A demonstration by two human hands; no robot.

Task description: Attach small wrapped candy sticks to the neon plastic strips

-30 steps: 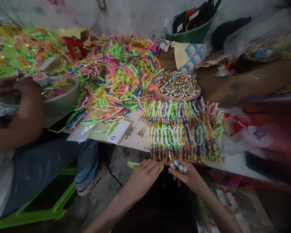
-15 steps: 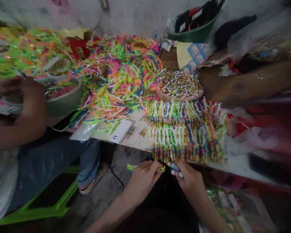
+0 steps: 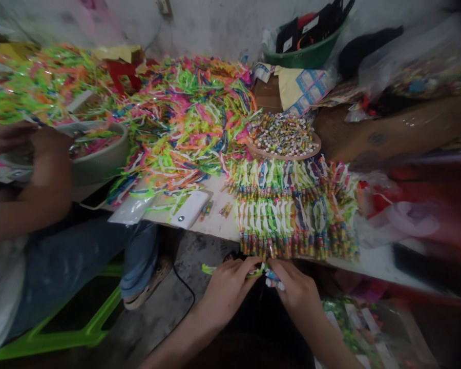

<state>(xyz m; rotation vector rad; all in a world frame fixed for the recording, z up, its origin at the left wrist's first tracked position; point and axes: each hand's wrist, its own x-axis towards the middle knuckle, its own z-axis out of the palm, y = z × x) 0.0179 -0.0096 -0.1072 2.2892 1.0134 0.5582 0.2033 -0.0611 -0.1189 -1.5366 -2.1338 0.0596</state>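
My left hand (image 3: 230,284) is closed on a yellow-green strip (image 3: 208,269), whose ends stick out on both sides of the fingers. My right hand (image 3: 297,287) pinches several small printed tubes with white ends (image 3: 273,280). The tip of the strip and the tubes come together between my two hands, just below the table's front edge; whether they are joined I cannot tell. Right above lie rows of small tubes with coloured strips attached (image 3: 269,243). Behind those rows, a shallow pinkish basin (image 3: 315,148) is heaped with more small tubes.
A large pile of coloured strips (image 3: 176,118) covers the table's back left. A white phone (image 3: 190,209) lies near the front edge. At left a co-worker's hands (image 3: 48,143) work over a grey basin (image 3: 115,159). A green tub (image 3: 315,54) stands at the back.
My right hand has shifted slightly left, bringing the tubes up against the end of the strip. My left hand still grips the strip.
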